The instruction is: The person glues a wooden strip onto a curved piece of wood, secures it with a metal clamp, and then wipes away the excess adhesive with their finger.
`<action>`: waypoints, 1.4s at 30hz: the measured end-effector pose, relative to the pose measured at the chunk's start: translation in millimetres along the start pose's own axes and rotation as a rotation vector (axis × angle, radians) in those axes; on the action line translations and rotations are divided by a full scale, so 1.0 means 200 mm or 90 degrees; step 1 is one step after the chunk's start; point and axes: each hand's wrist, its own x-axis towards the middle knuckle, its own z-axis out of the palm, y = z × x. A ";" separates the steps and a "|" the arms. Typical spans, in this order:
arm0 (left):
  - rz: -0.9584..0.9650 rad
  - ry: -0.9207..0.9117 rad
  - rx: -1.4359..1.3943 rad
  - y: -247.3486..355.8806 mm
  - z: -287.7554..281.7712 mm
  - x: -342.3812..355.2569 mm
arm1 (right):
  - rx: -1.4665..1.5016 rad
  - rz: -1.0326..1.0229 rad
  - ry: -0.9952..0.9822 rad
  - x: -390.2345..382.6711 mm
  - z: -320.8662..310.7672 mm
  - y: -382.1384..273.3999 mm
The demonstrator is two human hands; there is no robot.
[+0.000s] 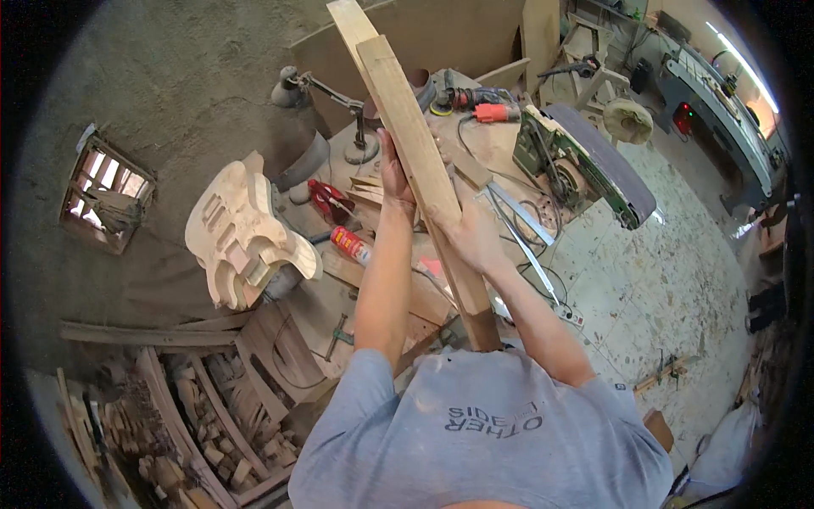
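Note:
Two long pale wooden boards lie one against the other, running from the top of the view down toward my chest. My left hand supports their left side, fingers stretched along the edge and partly hidden behind the wood. Lower down, my right hand grips the boards from the right, its thumb across the front face. Beneath them is a cluttered workbench. On it, a red-and-white can lies near my left forearm, and a metal square-like tool rests right of my right hand.
Unfinished guitar bodies stand stacked at the left. A desk lamp, a red-and-black power tool and a green belt sander occupy the far side. Wood offcuts fill a rack at lower left. A C-clamp sits near the bench edge.

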 end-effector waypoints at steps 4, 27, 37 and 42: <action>-0.003 0.002 -0.003 0.00 0.01 0.00 | 0.067 0.071 -0.123 0.01 -0.06 -0.07; -0.002 0.007 -0.023 0.03 0.04 0.00 | -0.050 -0.065 -0.020 0.05 -0.01 -0.06; -0.015 -0.071 -0.045 0.06 0.00 0.01 | -0.062 -0.030 -0.057 0.07 -0.03 -0.13; -0.010 -0.058 -0.081 0.05 0.03 0.00 | -0.055 -0.022 -0.069 0.08 -0.04 -0.15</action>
